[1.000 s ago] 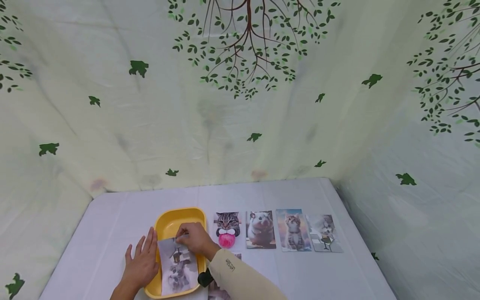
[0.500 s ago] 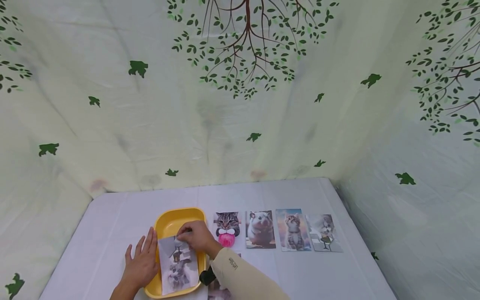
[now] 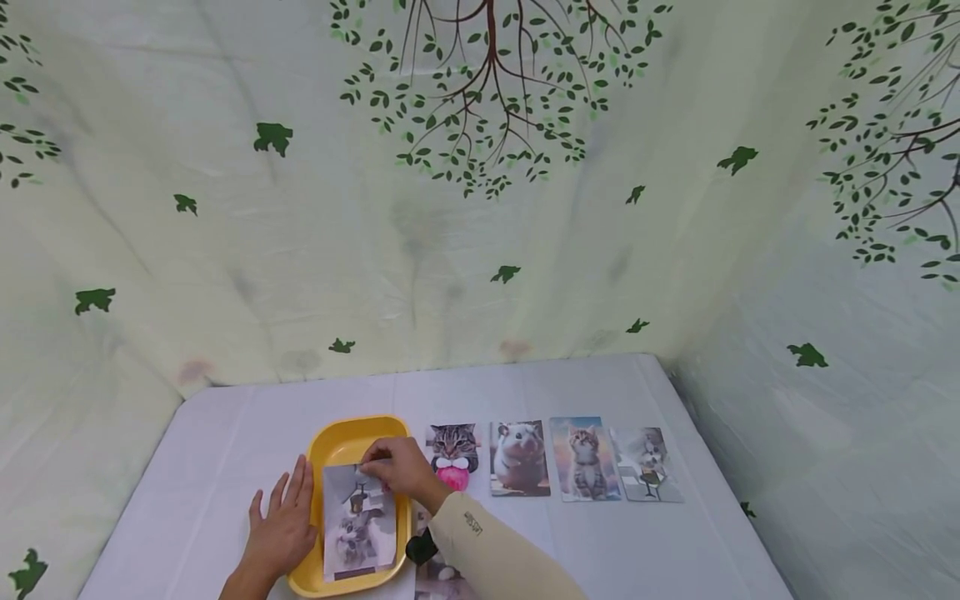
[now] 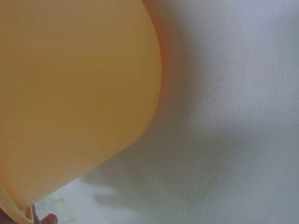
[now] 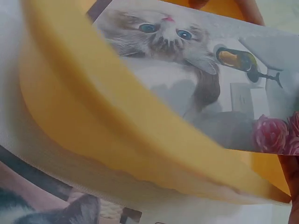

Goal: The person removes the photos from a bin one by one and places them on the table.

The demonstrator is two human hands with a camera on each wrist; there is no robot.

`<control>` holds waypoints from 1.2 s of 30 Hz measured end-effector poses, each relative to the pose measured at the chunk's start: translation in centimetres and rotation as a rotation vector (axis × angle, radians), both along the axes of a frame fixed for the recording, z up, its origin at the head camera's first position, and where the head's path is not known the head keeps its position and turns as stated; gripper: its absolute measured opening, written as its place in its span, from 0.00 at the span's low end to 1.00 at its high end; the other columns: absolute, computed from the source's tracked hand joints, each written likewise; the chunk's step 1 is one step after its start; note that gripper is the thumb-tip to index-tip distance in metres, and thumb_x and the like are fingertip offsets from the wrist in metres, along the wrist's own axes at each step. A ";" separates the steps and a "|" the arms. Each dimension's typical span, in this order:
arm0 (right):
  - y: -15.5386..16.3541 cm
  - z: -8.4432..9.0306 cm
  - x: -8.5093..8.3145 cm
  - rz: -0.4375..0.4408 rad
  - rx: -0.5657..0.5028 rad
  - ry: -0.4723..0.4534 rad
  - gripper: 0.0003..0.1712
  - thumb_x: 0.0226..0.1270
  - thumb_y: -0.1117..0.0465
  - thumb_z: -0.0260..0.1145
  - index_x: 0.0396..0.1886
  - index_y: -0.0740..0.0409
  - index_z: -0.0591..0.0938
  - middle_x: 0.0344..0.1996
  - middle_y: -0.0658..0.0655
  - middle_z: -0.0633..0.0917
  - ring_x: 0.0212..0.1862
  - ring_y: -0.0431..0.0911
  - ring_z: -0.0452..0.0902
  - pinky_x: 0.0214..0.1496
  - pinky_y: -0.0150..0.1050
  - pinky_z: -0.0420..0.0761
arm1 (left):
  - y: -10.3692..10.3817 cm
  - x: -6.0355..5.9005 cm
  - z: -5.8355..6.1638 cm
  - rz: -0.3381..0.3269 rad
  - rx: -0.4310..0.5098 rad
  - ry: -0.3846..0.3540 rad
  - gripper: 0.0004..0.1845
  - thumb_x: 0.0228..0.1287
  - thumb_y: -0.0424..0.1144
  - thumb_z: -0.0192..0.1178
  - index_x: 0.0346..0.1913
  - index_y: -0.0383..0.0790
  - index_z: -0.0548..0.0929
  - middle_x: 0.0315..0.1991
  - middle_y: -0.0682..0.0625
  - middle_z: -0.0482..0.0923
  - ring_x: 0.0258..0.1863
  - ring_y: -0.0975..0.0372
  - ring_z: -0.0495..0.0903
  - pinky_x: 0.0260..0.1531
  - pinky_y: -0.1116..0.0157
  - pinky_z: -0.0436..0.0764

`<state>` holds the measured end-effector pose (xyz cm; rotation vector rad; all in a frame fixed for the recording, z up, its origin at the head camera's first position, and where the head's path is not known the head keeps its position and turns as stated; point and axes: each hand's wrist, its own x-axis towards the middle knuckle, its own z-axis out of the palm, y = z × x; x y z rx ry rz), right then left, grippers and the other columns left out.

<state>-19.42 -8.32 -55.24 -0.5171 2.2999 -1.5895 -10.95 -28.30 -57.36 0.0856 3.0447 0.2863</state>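
One cat photo (image 3: 358, 521) lies in one yellow tray (image 3: 342, 442), its top edge pinched by the right hand (image 3: 401, 471). Left hand (image 3: 281, 529), fingers straight, rests at the tray's nine o'clock. Four animal photos (image 3: 517, 458) line up at three o'clock.

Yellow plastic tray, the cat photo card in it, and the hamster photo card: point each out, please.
yellow plastic tray (image 3: 352, 427), head view, far rim.
cat photo card (image 3: 358, 525), head view, card's middle.
hamster photo card (image 3: 519, 457), head view, hamster's body.
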 end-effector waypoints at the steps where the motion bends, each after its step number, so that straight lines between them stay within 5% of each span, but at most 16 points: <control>1: 0.0 0.1 0.0 0.004 -0.003 0.001 0.02 0.63 0.62 0.67 0.31 0.53 0.85 0.26 0.41 0.80 0.15 0.38 0.67 0.16 0.29 0.73 | 0.0 0.0 0.0 0.000 -0.001 0.004 0.48 0.51 0.34 0.57 0.73 0.26 0.43 0.76 0.36 0.37 0.67 0.36 0.48 0.61 0.32 0.39; 9: 0.5 1.0 -0.5 -0.027 -0.050 0.044 0.04 0.63 0.61 0.67 0.35 0.55 0.86 0.27 0.43 0.82 0.17 0.36 0.69 0.20 0.29 0.76 | 0.0 0.1 -0.2 -0.007 -0.009 0.034 0.51 0.51 0.35 0.58 0.74 0.28 0.40 0.76 0.37 0.35 0.66 0.36 0.49 0.61 0.32 0.40; 17: 2.1 3.2 -1.5 -0.095 -0.260 0.076 0.06 0.60 0.64 0.69 0.34 0.64 0.86 0.31 0.56 0.88 0.20 0.35 0.74 0.23 0.29 0.77 | -0.3 0.3 0.0 -0.051 0.008 0.107 0.47 0.52 0.34 0.57 0.73 0.27 0.45 0.76 0.36 0.41 0.66 0.38 0.51 0.59 0.31 0.44; 23: 4.2 5.4 -2.0 -0.120 -0.359 0.031 0.07 0.59 0.67 0.69 0.36 0.67 0.86 0.32 0.62 0.88 0.25 0.36 0.77 0.27 0.28 0.76 | -0.1 0.2 0.0 -0.027 0.013 0.050 0.48 0.53 0.35 0.57 0.73 0.26 0.44 0.76 0.36 0.38 0.66 0.36 0.49 0.60 0.31 0.41; 28: 7.0 5.5 -2.6 -0.111 -0.342 -0.026 0.09 0.59 0.66 0.70 0.39 0.64 0.86 0.35 0.59 0.88 0.27 0.37 0.78 0.27 0.29 0.77 | 0.0 0.2 0.0 -0.018 0.009 0.030 0.49 0.53 0.35 0.57 0.73 0.26 0.41 0.76 0.36 0.37 0.66 0.35 0.48 0.61 0.31 0.40; 36: 13.8 4.1 -1.6 -0.121 -0.253 -0.052 0.11 0.59 0.65 0.70 0.41 0.64 0.86 0.37 0.56 0.88 0.30 0.39 0.77 0.32 0.32 0.79 | -0.2 0.3 -0.2 -0.044 0.000 0.095 0.51 0.52 0.35 0.57 0.74 0.28 0.38 0.77 0.37 0.36 0.65 0.36 0.51 0.60 0.31 0.43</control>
